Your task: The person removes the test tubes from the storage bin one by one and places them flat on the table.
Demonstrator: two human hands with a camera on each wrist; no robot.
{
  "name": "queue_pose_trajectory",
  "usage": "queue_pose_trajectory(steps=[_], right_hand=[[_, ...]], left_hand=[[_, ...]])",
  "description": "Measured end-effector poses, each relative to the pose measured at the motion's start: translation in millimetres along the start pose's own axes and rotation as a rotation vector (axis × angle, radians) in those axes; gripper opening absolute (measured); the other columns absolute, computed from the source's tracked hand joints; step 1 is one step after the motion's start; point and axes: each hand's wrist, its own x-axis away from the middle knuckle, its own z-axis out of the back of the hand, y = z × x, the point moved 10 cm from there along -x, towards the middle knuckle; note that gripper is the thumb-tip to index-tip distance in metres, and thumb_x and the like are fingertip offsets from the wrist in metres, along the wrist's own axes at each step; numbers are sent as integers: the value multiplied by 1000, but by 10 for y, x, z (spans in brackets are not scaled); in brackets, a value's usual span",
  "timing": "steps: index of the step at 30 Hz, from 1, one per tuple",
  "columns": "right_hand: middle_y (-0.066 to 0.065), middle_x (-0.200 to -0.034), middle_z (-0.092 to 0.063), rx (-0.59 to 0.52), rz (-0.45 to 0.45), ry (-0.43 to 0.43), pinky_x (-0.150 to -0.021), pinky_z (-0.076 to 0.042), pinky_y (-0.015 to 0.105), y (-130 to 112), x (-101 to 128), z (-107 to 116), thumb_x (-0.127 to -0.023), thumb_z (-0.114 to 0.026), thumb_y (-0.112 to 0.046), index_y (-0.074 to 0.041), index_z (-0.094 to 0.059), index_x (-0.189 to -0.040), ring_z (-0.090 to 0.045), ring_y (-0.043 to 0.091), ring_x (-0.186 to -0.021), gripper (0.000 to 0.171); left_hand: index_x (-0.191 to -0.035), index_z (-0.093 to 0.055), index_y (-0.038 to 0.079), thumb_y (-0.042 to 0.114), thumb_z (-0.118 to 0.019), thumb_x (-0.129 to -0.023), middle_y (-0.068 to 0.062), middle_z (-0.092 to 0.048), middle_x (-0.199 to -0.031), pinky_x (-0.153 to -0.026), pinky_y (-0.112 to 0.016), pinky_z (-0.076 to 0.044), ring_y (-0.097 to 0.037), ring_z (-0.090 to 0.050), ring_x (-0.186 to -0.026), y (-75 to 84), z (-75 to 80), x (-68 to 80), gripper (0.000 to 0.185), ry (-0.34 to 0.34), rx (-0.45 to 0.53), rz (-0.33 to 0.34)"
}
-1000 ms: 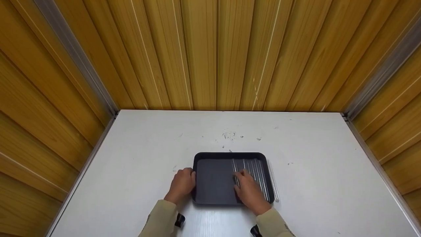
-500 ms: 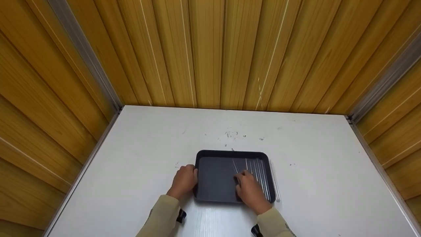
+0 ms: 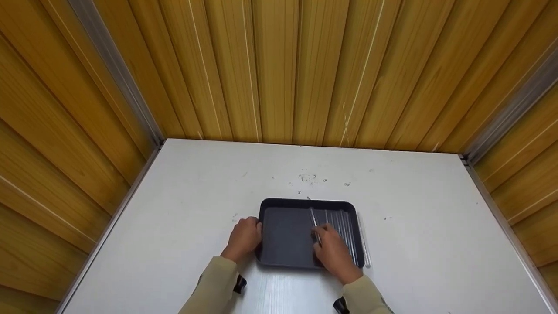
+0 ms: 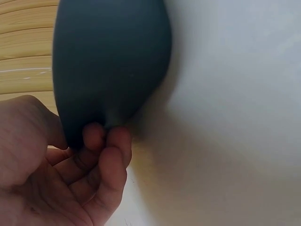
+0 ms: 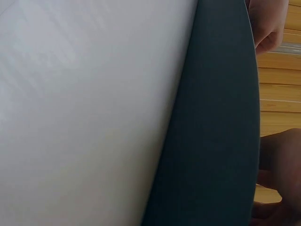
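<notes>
A black rectangular plastic tray [image 3: 285,237] lies flat on the white counter [image 3: 174,209], near its front middle. The left hand [image 3: 244,240] grips the tray's rim at the 9 o'clock side; in the left wrist view its fingers [image 4: 106,150] are curled against the dark wall. The right hand [image 3: 333,253] rests inside the tray towards 3 o'clock, and its fingers seem to pinch one thin clear glass rod [image 3: 314,226], though the exact hold is too small to see surely.

The step in hand seems to be placing this rod beside the row of other clear rods [image 3: 342,229]. To do it well, I think the left hand should keep the tray steady, and the rod should be laid low and gently so it does not roll.

The held rod has its long axis roughly from 6 to 12 o'clock, its far end leaning slightly towards 11. The row lies nearly parallel. One more clear rod [image 3: 364,242] lies on the counter just outside the tray's right rim.
</notes>
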Motion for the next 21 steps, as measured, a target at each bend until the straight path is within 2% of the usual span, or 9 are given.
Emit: queue_pose_trajectory(steps=[8, 16, 21], right_hand=[[14, -111, -59, -19, 14, 51, -75, -52, 38, 13, 6, 140, -83, -65, 3, -1, -65, -115, -63, 25, -94, 32], [17, -114, -58, -11, 37, 88, -80, -52, 41, -12, 31, 260, -82, -67, 2, -1, -66, -115, -63, 30, -101, 32], [15, -114, -58, -30, 30, 88, -78, -52, 38, -48, 28, 315, -82, -66, 3, -1, -66, -115, -62, 23, -93, 33]], left_hand=[[-93, -67, -3, 12, -53, -96, -13, -68, -80, -61, -37, -48, -18, -58, -66, 22, -1, 0, 21, -10, 5, -6], [-87, -66, -1, 13, -53, -96, -11, -66, -74, -58, -35, -46, -17, -56, -61, 28, -27, -22, 21, -17, -8, -10], [-85, -66, -1, 12, -54, -95, -12, -67, -75, -59, -37, -47, -18, -56, -62, 0, 12, -6, 20, 5, -9, -11]])
